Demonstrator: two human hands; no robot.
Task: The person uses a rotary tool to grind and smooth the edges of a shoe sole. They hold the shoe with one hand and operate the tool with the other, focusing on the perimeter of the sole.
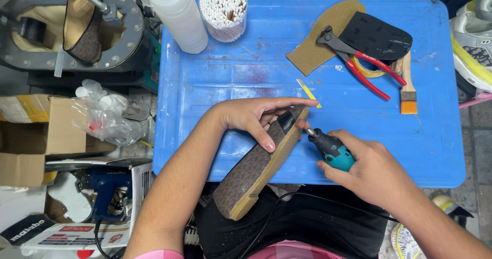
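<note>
Nearest the camera, over a dark lap, the left hand [259,118] grips a brown patterned sandal [261,161] with a tan sole edge, fingers wrapped across its upper end and the thumb pressed on its patterned face; the sandal slants from the lap up to the front edge of the blue desk [230,85]. The right hand [371,174] is closed round a small teal and black rotary tool [330,147], whose metal tip touches the sandal's tan edge near the toe. A black cord [277,208] trails down across the lap.

Farther out on the desk lies a thin yellow strip [308,92], then red-handled pincers [359,59] resting on a tan insole [322,36] and a black rubber sole piece [376,36], with a wooden-handled brush [408,87] just beside them. At the far edge stand a white squeeze bottle [177,15] and a tub of cotton swabs [223,8]. Left of the desk sit cardboard boxes [36,136], a plastic bag [105,115] and a grey metal machine [72,28]
</note>
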